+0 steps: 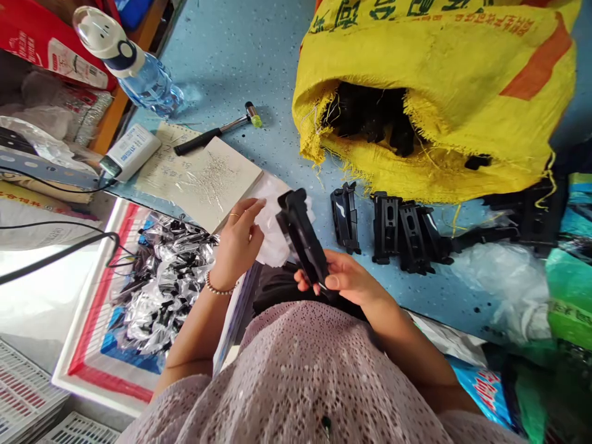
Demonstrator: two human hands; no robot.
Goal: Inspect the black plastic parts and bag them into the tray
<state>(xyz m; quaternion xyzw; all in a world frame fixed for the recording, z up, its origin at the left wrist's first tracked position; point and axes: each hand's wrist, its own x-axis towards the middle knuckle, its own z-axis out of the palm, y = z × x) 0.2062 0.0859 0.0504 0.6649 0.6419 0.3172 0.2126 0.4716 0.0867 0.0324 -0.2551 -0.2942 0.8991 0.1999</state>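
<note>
Head view: right hand, fingers gripping channelled black plastic part; left hand, fingers narrowly parted.

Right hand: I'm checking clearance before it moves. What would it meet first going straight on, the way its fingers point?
Probably the left hand, across a gap from the right hand and its black part. Depth is unclear; the white plastic between seems to lie lower.

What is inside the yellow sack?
Through the torn opening of the yellow sack, dark objects show. Their exact shapes are lost in shadow, and whatever lies deeper is covered by the sack.
</note>
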